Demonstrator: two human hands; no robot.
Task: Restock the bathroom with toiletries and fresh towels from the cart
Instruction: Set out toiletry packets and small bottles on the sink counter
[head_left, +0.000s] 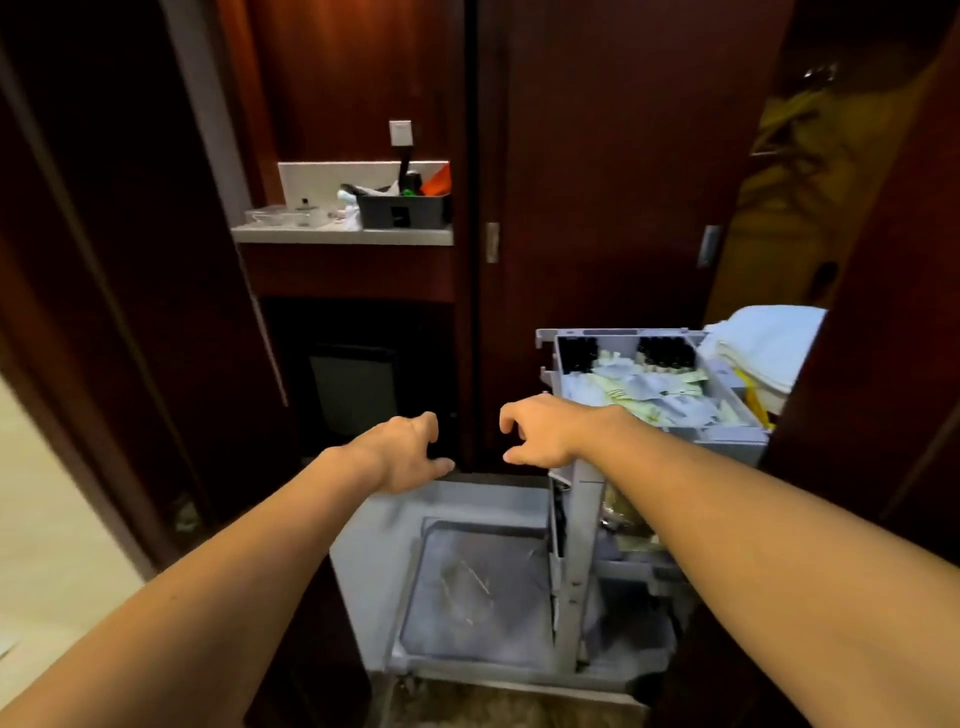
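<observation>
Both arms stretched forward at mid-frame over the grey housekeeping cart (576, 545). Left hand (405, 452) and right hand (540, 434) near each other, not touching, a dark gap between them. Fingers of both loosely curled, thumbs apart from them; neither has hold of anything. Right wrist lies over the near-left corner of the cart's top tray (727, 431); cannot tell if it touches the rim.

Tray contents: loose sachets and paper packets (649, 395) heaped in the middle, small dark bottles (667, 351) standing in rows along the far wall. Folded white towels (763, 348) stacked just beside the tray on its right side, partly hidden by a dark wood edge at right.

Below the hands: the cart's low grey platform carrying a lined bin (467, 587), its plastic liner creased. Cart upright post rises between bin and shelves.

Open room: narrow. Dark wood door panel (597, 182) straight ahead of the cart, wood frame close on the left, wood edge close on the right. Pale floor (47, 545) visible at far left only.

Further back left: a light counter (343, 235) in a recess, holding a dark caddy (402, 210) of supplies, a clear tray and a small glass bottle (304, 208). White wall switch (400, 132) above. Dark alcove with a small fridge-like door beneath the counter
</observation>
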